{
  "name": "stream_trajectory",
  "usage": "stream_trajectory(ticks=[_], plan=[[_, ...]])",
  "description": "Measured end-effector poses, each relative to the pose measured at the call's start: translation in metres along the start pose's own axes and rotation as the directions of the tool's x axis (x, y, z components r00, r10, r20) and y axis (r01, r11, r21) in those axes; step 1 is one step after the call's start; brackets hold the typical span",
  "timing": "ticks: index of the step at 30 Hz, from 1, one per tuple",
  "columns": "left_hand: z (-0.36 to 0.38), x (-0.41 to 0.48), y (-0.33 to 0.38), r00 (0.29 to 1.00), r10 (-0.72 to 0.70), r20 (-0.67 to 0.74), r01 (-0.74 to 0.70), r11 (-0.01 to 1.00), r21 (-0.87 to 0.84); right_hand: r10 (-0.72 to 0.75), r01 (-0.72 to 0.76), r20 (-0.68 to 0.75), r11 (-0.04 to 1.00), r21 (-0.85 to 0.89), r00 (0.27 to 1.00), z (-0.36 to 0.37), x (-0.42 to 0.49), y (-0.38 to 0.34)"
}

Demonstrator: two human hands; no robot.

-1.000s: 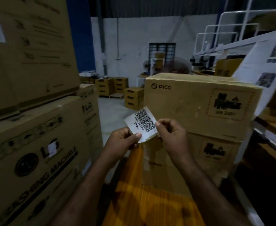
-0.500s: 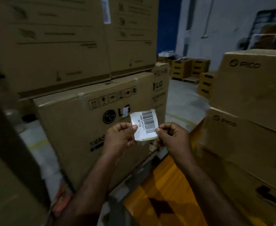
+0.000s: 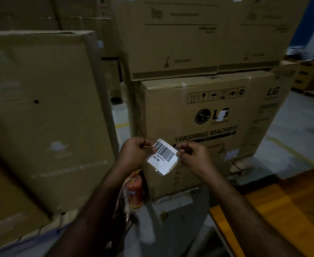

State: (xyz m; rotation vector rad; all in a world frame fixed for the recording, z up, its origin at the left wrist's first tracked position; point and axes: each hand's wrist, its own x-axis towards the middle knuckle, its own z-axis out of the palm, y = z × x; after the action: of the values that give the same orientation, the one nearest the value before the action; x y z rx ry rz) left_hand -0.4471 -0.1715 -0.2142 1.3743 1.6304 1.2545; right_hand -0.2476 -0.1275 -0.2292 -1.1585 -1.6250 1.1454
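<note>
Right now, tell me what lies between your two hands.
Head view: the barcode label spans the gap; the left hand pinches its left edge, the right hand its right edge.

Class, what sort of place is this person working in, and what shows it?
Probably a warehouse: large cardboard cartons stacked high, an LG washing machine box beneath them, and a barcode label being handled.

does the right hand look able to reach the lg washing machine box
Probably yes: the right hand, pinching the barcode label with the left hand, hovers before the LG washing machine box with nothing between them.
</note>
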Motion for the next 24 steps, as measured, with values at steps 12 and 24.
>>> stream_trajectory(ticks=[12, 24], plan=[[-0.156, 0.004, -0.137, 0.981, -0.156, -0.119, 0.178, 0.963, 0.204, 0.065, 0.013, 0.284, 0.964, -0.266, 0.957, 0.205, 0.051, 0.018], [-0.211, 0.013, -0.266, 0.865, -0.44, -0.243, 0.5, 0.804, 0.322, 0.234, -0.031, 0.421, 0.9, -0.436, 0.876, 0.348, 0.091, 0.106]])
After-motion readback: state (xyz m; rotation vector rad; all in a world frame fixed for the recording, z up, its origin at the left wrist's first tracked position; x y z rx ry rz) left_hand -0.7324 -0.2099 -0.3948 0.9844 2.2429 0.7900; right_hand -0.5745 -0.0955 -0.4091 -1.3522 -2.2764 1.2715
